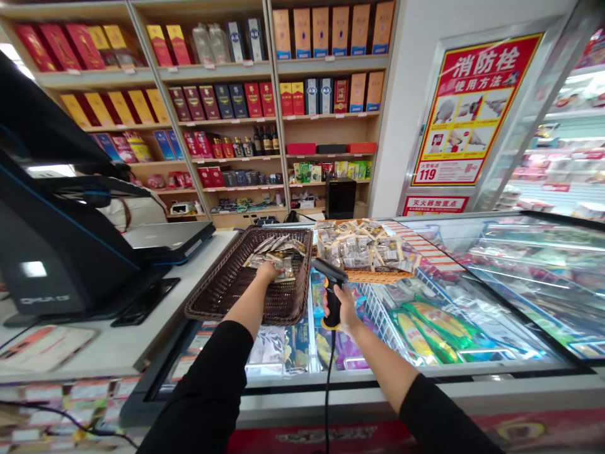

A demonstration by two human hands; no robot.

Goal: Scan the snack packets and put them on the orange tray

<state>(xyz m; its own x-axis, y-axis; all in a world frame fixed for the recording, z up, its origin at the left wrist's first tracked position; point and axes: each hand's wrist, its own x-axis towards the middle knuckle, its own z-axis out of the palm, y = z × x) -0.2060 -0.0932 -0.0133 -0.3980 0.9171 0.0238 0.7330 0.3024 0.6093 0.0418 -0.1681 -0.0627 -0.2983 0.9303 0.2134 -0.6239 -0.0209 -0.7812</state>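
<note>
My right hand [346, 307] is wrapped round the grip of a black barcode scanner [333, 296] with yellow trim. The scanner's head points up and left, towards the basket, and its cable hangs down in front of the freezer. Inside a dark brown woven basket [217, 287], my left hand [268, 272] is closed on a small clear-and-tan snack packet [286, 270]; its fingertips are partly hidden. Several similar packets [278, 246] lie under and beyond that hand. To the right, an orange tray [378, 276] carries a heap of small packets [363, 246].
Basket and tray rest on a glass-topped freezer [501, 296] holding packaged goods, including bagged corn [425, 325]. A black checkout terminal [61, 246] stands on the counter [208, 258] at left. A person sits behind it. Shelves of boxes [236, 101] line the back wall.
</note>
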